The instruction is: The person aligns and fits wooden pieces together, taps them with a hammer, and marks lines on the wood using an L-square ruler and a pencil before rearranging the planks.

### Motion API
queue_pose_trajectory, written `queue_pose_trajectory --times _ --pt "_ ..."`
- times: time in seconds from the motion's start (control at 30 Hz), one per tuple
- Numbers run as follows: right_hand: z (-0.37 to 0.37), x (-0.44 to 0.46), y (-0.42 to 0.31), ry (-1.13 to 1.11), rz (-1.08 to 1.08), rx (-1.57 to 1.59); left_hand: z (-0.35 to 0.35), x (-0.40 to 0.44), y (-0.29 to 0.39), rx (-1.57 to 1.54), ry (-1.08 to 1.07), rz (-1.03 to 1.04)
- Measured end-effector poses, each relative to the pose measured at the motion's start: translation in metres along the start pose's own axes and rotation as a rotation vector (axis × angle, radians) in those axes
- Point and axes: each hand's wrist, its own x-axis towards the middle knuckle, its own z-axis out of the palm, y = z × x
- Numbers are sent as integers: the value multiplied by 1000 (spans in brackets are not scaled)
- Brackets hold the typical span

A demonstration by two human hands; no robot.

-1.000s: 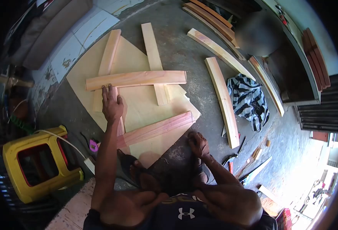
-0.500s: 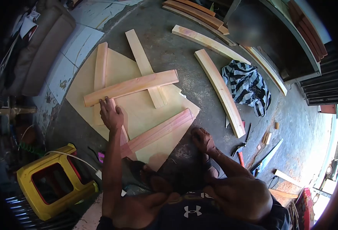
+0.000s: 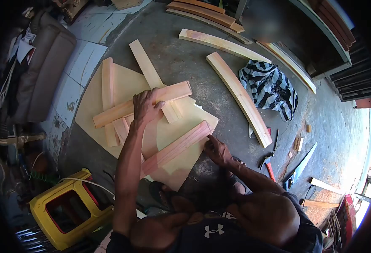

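My left hand [image 3: 146, 106] lies over the middle of a long curved wooden plank [image 3: 176, 90], fingers across its top and thumb on the near side. That plank rests across other pieces: an upright-lying wooden slat [image 3: 145, 63] at the back, a left board [image 3: 108, 84] and a short board [image 3: 121, 130] partly hidden by my wrist. Below, a pinkish board [image 3: 177, 147] lies slanted on a plywood sheet [image 3: 128, 78]. Close to its right end is my right hand [image 3: 218, 151], fingers loosely bent and apart, holding nothing visible; whether a fingertip touches the board is unclear.
Curved beams [image 3: 240, 101] and a striped cloth [image 3: 267, 86] lie on the floor to the right. Nearer are a hammer [image 3: 269, 166] and a handsaw [image 3: 300, 166]. A yellow plastic frame [image 3: 78, 189] stands at lower left, and a brown cushioned seat [image 3: 52, 63] at upper left.
My left hand has moved up and right from the plank's left part to its middle. My right hand has lifted forward toward the pinkish board's end. The camera view has shifted slightly.
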Motion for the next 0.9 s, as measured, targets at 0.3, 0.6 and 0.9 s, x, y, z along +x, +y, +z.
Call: queue_pose_trajectory --times 0.3,0.6,0.9 --pt "0 -40 -4 -76 66 117 1 -21 17 -33 -29 104" --pt "-7 -52 5 -146 -52 -94 -1 -31 25 -65 -89 105" --pt "-6 -53 8 -102 -123 -126 2 -36 27 -22 -77 97"
